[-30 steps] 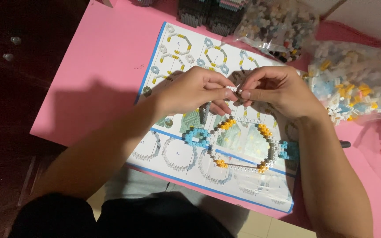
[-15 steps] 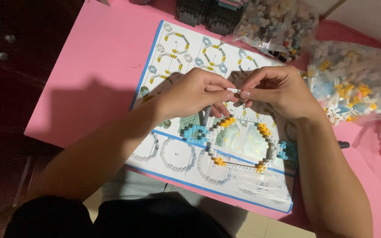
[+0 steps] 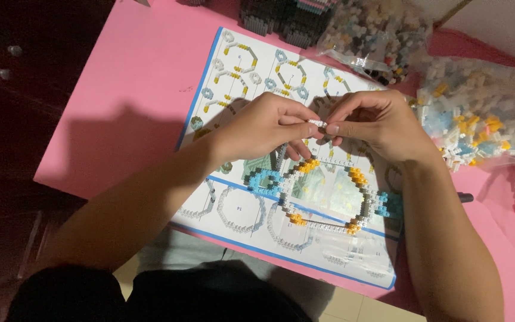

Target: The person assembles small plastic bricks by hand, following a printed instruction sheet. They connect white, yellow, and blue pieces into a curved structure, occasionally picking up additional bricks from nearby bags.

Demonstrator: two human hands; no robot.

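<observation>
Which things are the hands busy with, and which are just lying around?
In use:
- left hand and right hand, pinching a tiny white brick together
- brick ring of white, blue and orange
- instruction sheet under it

Lying about:
- clear bags of loose bricks
- dark brick stacks
- pink table

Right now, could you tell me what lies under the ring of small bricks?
The ring of small bricks rests on the instruction sheet, which lies on the pink table. The sheet's diagrams beneath the ring are partly covered.

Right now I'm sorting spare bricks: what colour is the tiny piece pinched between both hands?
White, seen in the head view: the small piece.
</observation>
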